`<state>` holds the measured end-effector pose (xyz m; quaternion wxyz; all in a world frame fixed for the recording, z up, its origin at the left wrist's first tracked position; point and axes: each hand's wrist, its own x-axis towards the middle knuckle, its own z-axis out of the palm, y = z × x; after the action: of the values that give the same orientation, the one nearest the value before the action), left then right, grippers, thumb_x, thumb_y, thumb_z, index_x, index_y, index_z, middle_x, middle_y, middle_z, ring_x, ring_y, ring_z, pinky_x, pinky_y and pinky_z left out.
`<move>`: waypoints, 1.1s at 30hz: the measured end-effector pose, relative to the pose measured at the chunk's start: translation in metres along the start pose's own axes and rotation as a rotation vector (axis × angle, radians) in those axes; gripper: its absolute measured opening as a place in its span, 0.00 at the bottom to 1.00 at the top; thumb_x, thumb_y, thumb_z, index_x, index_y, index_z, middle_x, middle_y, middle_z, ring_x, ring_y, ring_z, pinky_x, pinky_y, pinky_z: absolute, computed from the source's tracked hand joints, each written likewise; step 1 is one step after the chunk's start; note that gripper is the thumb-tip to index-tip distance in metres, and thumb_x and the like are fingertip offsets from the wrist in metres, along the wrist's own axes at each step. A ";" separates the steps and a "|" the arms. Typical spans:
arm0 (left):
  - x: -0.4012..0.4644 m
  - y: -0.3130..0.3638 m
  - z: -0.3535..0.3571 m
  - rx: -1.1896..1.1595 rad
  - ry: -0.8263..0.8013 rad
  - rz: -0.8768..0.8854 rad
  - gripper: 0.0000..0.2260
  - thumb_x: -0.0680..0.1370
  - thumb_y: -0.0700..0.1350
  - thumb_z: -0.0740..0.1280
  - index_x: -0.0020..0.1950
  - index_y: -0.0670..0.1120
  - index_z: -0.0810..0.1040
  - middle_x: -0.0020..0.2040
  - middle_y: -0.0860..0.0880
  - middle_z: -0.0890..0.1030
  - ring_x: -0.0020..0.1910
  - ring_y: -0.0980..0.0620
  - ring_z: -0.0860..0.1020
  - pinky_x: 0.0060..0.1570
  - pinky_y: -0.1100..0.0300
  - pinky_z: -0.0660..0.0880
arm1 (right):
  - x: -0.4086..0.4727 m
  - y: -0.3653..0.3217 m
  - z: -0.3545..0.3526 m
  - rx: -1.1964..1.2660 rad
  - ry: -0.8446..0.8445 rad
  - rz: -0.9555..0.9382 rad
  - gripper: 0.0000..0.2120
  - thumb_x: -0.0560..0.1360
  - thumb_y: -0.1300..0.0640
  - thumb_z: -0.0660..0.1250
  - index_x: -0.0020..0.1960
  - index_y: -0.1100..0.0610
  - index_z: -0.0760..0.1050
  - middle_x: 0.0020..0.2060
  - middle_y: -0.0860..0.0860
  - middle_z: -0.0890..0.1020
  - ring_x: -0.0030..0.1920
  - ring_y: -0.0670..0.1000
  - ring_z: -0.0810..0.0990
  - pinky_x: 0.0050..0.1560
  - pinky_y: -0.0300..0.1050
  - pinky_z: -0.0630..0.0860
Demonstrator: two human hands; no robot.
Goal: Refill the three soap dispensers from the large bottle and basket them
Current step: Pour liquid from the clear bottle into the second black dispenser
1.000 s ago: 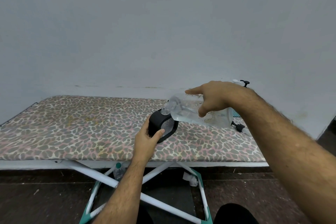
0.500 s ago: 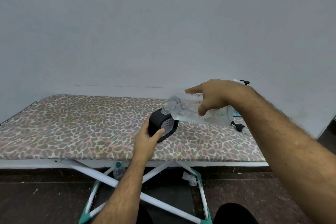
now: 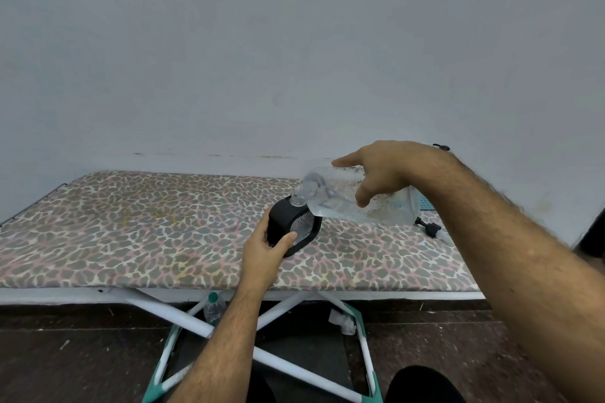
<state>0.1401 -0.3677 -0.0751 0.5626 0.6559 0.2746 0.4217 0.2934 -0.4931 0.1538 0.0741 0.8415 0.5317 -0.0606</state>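
The right hand (image 3: 381, 173) grips the large clear bottle (image 3: 363, 201) from above, fingers curled over its top side and thumb down its near side. The bottle is tipped almost flat, base toward 3 o'clock, mouth pointing toward 9 o'clock and touching the open neck of a black soap dispenser (image 3: 291, 227).

The left hand (image 3: 265, 250) holds that dispenser from its 7 o'clock side, thumb across the clear ribbed window on the front, fingers wrapped behind. The dispenser stands on the table (image 3: 131, 239), tilted a little toward 11 o'clock, just right of the middle of the leopard-print cover.

At 3 o'clock from the bottle's base, a black pump cap (image 3: 429, 228) lies on the cover. Another black pump head (image 3: 442, 147) peeks over the right wrist; what it sits on is hidden.

Under the table, a small bottle with a green cap (image 3: 214, 306) stands on the floor between the crossed white legs.
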 end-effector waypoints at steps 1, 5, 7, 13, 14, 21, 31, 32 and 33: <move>0.000 0.000 0.000 0.001 0.000 0.000 0.28 0.76 0.40 0.72 0.75 0.51 0.69 0.64 0.55 0.79 0.58 0.62 0.79 0.47 0.71 0.76 | 0.000 0.000 0.000 0.002 -0.003 0.004 0.42 0.68 0.45 0.75 0.75 0.34 0.58 0.68 0.45 0.75 0.56 0.52 0.82 0.58 0.51 0.75; 0.000 0.000 0.000 0.006 0.000 -0.002 0.28 0.76 0.41 0.72 0.75 0.51 0.69 0.63 0.56 0.79 0.58 0.62 0.79 0.47 0.71 0.76 | 0.001 -0.001 -0.002 -0.001 -0.012 0.004 0.42 0.68 0.46 0.76 0.76 0.34 0.58 0.68 0.45 0.75 0.56 0.52 0.82 0.59 0.52 0.75; 0.000 0.000 0.000 0.008 0.001 -0.001 0.28 0.76 0.41 0.72 0.75 0.52 0.69 0.63 0.56 0.79 0.58 0.63 0.79 0.47 0.71 0.76 | 0.001 -0.002 -0.004 -0.005 -0.013 0.002 0.42 0.68 0.46 0.75 0.76 0.35 0.58 0.69 0.45 0.75 0.56 0.52 0.82 0.59 0.51 0.75; 0.000 0.000 -0.001 0.005 0.002 -0.004 0.28 0.76 0.41 0.72 0.74 0.52 0.69 0.62 0.58 0.79 0.57 0.65 0.79 0.47 0.71 0.76 | 0.001 -0.004 -0.006 -0.009 -0.020 0.010 0.41 0.68 0.47 0.75 0.75 0.34 0.59 0.69 0.45 0.74 0.56 0.52 0.82 0.57 0.50 0.75; 0.000 0.001 -0.001 0.005 0.002 -0.003 0.28 0.76 0.41 0.72 0.74 0.52 0.70 0.62 0.58 0.79 0.56 0.65 0.79 0.46 0.71 0.76 | 0.001 -0.004 -0.007 -0.005 -0.022 0.009 0.41 0.68 0.47 0.75 0.75 0.34 0.59 0.69 0.45 0.74 0.55 0.52 0.82 0.58 0.51 0.75; 0.000 0.001 0.000 0.005 0.005 -0.004 0.28 0.76 0.40 0.72 0.75 0.52 0.69 0.60 0.60 0.79 0.55 0.68 0.79 0.45 0.71 0.77 | 0.005 -0.006 -0.011 -0.009 -0.035 0.016 0.42 0.67 0.47 0.76 0.75 0.34 0.59 0.69 0.45 0.73 0.56 0.53 0.82 0.61 0.52 0.74; -0.001 0.002 0.000 0.015 0.004 0.003 0.27 0.76 0.41 0.72 0.75 0.52 0.69 0.59 0.62 0.79 0.56 0.68 0.78 0.47 0.73 0.75 | 0.006 -0.010 -0.016 -0.015 -0.040 0.029 0.42 0.67 0.49 0.76 0.75 0.34 0.60 0.67 0.45 0.75 0.36 0.48 0.85 0.59 0.53 0.77; -0.001 0.002 0.000 0.017 0.005 0.003 0.28 0.76 0.41 0.72 0.75 0.52 0.69 0.59 0.63 0.78 0.55 0.69 0.78 0.47 0.73 0.75 | 0.007 -0.010 -0.017 -0.019 -0.041 0.030 0.42 0.67 0.49 0.76 0.75 0.34 0.60 0.67 0.45 0.75 0.36 0.48 0.85 0.59 0.52 0.77; -0.001 0.002 0.000 0.018 0.006 0.002 0.28 0.76 0.41 0.72 0.75 0.52 0.69 0.59 0.64 0.78 0.55 0.69 0.78 0.48 0.73 0.75 | 0.007 -0.011 -0.017 -0.023 -0.041 0.029 0.42 0.67 0.50 0.76 0.75 0.34 0.60 0.67 0.45 0.76 0.36 0.48 0.85 0.59 0.52 0.77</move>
<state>0.1390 -0.3686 -0.0734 0.5554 0.6600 0.2794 0.4217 0.2872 -0.4791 0.1690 0.0953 0.8469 0.5183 -0.0707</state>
